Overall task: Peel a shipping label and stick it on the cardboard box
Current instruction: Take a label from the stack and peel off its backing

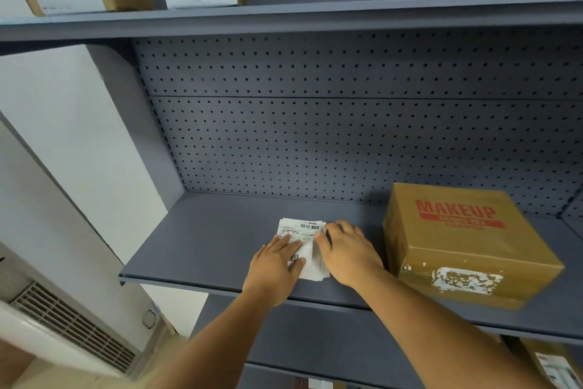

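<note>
Stack of shipping labels (307,239) lies on grey shelf (205,243), near its front edge. Left hand (277,262) flat on the stack's left part, fingers spread, not gripping. Right hand (348,250) on the stack's right edge, fingers curled; grip not discernible. Cardboard box (463,246) marked MAKEUP sits just right of the right hand.
</note>
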